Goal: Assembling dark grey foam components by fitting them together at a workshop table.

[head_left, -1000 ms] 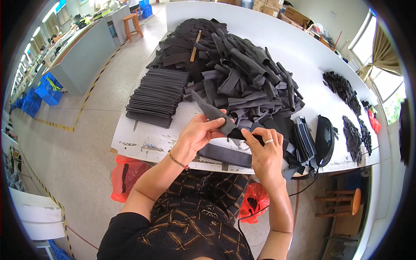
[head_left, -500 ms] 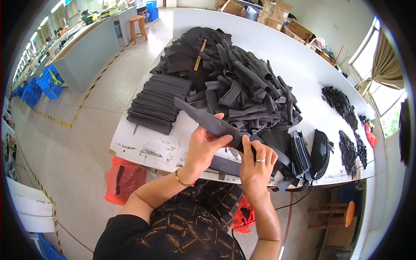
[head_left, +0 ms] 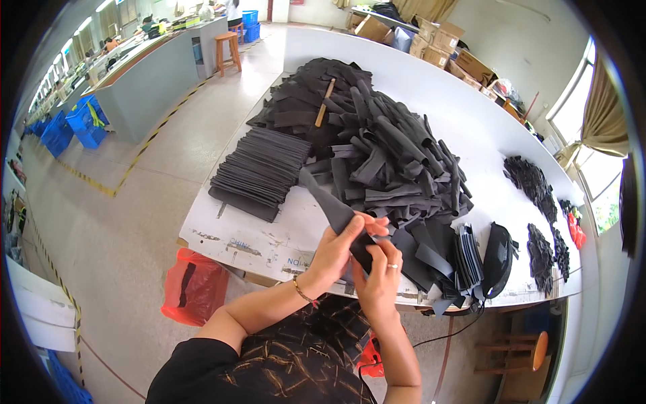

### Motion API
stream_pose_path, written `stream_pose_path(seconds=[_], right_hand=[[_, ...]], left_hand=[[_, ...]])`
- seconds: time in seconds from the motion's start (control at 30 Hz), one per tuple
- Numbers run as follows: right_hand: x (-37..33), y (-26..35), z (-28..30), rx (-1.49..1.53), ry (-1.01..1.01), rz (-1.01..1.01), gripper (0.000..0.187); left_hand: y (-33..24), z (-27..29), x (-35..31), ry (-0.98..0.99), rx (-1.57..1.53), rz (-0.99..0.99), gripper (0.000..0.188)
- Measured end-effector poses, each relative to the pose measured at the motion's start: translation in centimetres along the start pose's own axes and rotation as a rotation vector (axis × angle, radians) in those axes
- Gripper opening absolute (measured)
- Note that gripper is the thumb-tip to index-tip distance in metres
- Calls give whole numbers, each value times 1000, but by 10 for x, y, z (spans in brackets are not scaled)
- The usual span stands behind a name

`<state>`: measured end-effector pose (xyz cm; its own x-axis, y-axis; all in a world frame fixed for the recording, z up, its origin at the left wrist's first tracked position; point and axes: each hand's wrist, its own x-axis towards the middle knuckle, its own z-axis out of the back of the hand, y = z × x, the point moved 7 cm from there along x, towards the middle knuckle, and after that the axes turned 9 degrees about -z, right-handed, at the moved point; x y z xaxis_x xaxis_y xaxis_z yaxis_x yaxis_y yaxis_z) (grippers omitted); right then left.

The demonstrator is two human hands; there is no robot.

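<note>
A dark grey fabric piece (head_left: 329, 203), long and pointed at its far end, is held up over the table's front edge. My left hand (head_left: 334, 252) grips it with the thumb on top, and its fingers stretch past the piece's side. Lower down, my right hand (head_left: 379, 275) pinches the near end with bent fingers; part of that end is hidden behind the hands. Beyond them lies a large heap of loose dark fabric pieces (head_left: 397, 145). To the left sits a neat row of stacked dark pieces (head_left: 259, 172).
A wooden stick (head_left: 325, 102) lies on the heap. At the right stand a bundle of folded pieces (head_left: 469, 256) and a black rounded device (head_left: 498, 259) with a cord. Smaller dark piles (head_left: 528, 176) lie farther right. Red bags (head_left: 195, 286) hang below the white table (head_left: 225, 236).
Both hands have drawn closer together, the right one moving left along the fabric piece. The piece now points more steeply away from me. The whole view has shifted slightly.
</note>
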<state>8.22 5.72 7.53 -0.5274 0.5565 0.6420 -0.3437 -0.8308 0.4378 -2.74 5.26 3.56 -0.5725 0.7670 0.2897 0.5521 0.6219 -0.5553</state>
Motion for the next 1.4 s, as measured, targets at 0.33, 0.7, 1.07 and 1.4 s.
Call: stream_pose_path(seconds=[0.33,0.7,1.07,1.4], right_hand=[[3,2,-7,129,47,75,27],[8,4,-11,46,160,23,24],[-8,-6,-8,-4,162,26,29],[-4,-6,-6,127,123,20,21]], left_hand=[[-5,0,-5,-16,-36,0,30],[-14,30,10,-133,-41,80,25],[4,24,-3,-157,-147,90,28],[27,11,-24,-79,-161,156,30]])
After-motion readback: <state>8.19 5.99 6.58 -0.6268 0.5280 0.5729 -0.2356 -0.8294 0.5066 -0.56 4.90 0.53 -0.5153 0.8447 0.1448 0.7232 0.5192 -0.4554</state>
